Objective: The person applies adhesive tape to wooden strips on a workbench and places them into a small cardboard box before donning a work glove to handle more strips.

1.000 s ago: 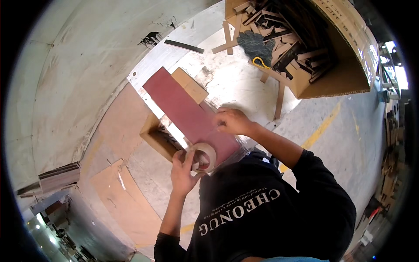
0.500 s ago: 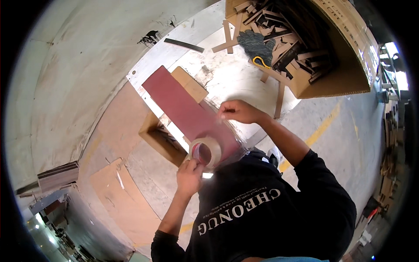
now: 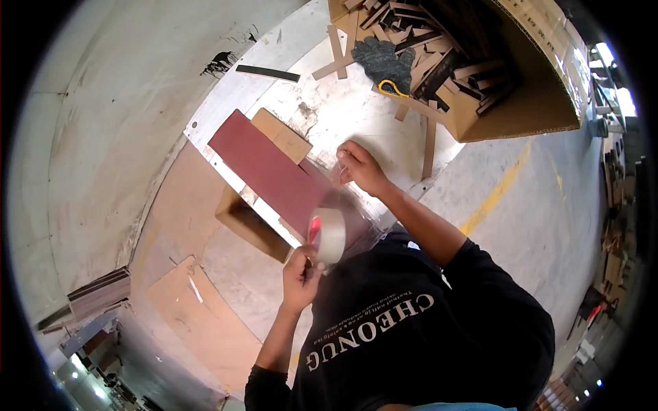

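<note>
My left hand (image 3: 300, 274) grips a roll of clear packing tape (image 3: 327, 234) with a red core, held on edge just over the near end of a long dark red panel (image 3: 271, 171). My right hand (image 3: 360, 168) pinches the free end of the tape, stretched out clear from the roll across the panel's right side. The panel lies flat on a white worktop (image 3: 322, 116). A brown cardboard piece (image 3: 281, 135) rests against the panel's far edge.
A big open cardboard box (image 3: 528, 89) of wooden offcuts stands at the upper right, with a dark work glove (image 3: 387, 61) and loose wood strips beside it. A black strip (image 3: 267, 72) lies on the worktop. Brown boards (image 3: 199, 315) lie on the concrete floor at lower left.
My right hand has drawn away from the roll toward the far right, pulling out a length of tape. The roll has turned from facing the camera to on edge and dropped lower.
</note>
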A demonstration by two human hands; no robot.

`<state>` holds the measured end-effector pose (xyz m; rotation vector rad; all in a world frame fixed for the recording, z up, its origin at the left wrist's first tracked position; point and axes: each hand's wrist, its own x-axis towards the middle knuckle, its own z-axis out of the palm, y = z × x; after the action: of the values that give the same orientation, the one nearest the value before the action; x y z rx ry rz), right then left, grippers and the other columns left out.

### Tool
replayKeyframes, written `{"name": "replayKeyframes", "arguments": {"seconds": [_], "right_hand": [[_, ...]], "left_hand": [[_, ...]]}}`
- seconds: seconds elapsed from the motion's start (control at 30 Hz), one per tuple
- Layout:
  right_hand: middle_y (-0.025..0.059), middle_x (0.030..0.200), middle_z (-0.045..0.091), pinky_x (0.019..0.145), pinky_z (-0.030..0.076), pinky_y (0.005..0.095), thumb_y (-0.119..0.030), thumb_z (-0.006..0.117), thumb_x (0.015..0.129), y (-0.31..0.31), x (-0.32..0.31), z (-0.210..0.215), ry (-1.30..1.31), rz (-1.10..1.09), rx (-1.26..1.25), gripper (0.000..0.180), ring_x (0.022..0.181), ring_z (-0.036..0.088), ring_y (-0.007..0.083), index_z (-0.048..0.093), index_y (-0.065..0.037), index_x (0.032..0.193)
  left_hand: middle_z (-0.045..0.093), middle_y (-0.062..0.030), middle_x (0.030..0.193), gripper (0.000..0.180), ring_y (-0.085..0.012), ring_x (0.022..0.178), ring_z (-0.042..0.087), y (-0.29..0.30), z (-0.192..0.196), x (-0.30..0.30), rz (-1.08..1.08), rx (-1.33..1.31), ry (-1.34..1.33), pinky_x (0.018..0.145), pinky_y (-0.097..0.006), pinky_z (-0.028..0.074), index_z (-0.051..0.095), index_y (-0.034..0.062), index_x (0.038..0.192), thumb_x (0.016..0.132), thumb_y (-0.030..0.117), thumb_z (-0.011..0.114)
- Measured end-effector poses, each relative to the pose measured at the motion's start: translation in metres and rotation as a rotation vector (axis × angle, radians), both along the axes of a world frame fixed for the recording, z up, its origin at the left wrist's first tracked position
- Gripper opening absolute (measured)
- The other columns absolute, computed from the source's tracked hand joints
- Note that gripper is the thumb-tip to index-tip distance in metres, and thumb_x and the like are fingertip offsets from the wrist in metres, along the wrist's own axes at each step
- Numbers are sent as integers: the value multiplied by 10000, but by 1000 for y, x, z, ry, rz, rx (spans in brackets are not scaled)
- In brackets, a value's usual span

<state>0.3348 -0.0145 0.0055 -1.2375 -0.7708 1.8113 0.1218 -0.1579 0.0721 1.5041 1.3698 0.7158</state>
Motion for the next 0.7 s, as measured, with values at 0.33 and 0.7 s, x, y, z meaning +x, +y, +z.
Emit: {"name": "replayKeyframes", "arguments": {"seconds": [0.33,0.7], "right_hand": [[139,995,492,674,486,286,-103,714,725,-17,2,45,-161,458,347,628,835,631,219,263,-37,1157],[1,810,561,680,447,234,-6,614,812,-13,0,9,21,400,378,289,800,556,72,466,-63,1053]], "left_hand": [[585,11,840,232,-47,688,455,-26,-2,2,186,-328,-300,625,-187,375,568,15,1019,817,91,650],[650,-120,852,134,-207,761,634,-24,-13,0,-4,-195,105,697,-271,481,650,28,932,809,81,636]]}}
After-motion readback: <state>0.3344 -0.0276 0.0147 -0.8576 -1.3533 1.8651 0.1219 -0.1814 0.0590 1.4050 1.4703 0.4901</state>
